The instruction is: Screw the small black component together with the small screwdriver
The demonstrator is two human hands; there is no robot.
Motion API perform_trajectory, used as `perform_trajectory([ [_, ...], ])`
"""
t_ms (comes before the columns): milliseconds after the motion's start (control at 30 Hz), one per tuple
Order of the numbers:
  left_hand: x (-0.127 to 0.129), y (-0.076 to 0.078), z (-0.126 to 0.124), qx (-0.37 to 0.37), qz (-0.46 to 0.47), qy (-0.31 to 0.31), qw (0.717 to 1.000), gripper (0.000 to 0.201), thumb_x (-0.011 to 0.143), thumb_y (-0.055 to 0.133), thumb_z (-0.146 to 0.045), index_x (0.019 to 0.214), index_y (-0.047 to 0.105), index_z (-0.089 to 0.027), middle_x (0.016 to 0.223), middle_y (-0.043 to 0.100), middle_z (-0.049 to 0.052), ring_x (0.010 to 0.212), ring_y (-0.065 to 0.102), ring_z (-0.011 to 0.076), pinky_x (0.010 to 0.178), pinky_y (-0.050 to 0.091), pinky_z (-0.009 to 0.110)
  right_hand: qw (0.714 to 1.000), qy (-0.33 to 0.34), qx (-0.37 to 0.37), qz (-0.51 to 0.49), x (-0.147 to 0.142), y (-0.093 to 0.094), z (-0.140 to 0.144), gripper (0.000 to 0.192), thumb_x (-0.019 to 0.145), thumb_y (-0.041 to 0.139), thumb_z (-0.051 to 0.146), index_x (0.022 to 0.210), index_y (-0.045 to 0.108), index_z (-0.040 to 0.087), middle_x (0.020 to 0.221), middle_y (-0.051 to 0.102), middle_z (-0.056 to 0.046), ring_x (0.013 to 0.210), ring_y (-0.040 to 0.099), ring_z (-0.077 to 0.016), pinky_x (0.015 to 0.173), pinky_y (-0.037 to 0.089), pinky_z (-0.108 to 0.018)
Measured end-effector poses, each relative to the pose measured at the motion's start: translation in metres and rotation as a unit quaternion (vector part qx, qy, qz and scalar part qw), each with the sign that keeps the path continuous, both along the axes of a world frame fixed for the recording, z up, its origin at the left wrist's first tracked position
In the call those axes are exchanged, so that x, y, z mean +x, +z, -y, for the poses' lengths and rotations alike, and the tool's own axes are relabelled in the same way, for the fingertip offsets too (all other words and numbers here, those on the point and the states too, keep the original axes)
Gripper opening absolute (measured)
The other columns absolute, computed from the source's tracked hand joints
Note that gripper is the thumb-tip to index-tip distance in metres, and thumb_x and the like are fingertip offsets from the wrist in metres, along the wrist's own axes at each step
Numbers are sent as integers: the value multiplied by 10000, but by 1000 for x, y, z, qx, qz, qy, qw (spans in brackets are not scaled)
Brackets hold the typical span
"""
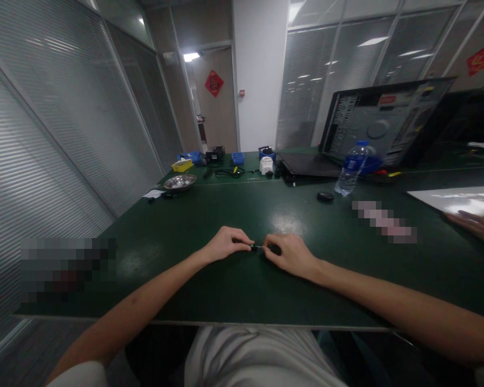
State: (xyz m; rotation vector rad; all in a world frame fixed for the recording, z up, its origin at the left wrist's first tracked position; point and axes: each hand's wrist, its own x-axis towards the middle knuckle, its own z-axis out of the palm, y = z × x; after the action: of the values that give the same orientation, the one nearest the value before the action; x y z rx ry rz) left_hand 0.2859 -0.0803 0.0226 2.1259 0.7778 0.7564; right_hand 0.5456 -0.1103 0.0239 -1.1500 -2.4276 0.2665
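My left hand (227, 243) is low over the table, thumb and forefinger pinched on a small dark piece with a hint of green (254, 248). Facing it, my right hand (289, 252) has its fingertips pressed together at a thin silvery pin-like piece (260, 247). This thin piece bridges the short gap between the two hands. Both items are too small for me to tell their exact kind, and my fingers cover part of each.
A metal bowl (180, 183) and a yellow tray (182, 165) stand at the far left of the green table (210, 295). To the right are a water bottle (349, 171), a black puck-shaped object (325, 197) and an open computer case (379, 123). Another person's hand (476, 223) rests at the right edge.
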Motion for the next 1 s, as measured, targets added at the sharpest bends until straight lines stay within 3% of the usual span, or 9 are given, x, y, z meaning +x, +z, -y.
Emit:
perform_trajectory([
  [367,0,-4,1,16,5,3,1000,185,882,773,-297,1034,822,-203,1033,773,76,942,714,192,885,530,297,999,37,9,17,-1,0,0,204,1018,520,336,1015,691,224,886,707,-23,738,624,-165,674,363,-280],
  [600,7,-9,3,71,-19,-1,997,202,898,761,-305,1064,818,-207,1011,783,72,940,712,189,891,522,286,997,57,18,41,-2,-2,0,246,1043,481,354,1084,683,219,945,710,-41,763,639,-169,674,377,-278],
  [1000,-15,2,-7,122,-112,-54,985,307,984,649,-278,1281,721,-243,1155,746,63,1055,669,190,945,501,304,997,56,8,51,-2,1,1,230,1043,487,356,1070,674,226,943,706,-30,762,629,-165,680,368,-274],
])
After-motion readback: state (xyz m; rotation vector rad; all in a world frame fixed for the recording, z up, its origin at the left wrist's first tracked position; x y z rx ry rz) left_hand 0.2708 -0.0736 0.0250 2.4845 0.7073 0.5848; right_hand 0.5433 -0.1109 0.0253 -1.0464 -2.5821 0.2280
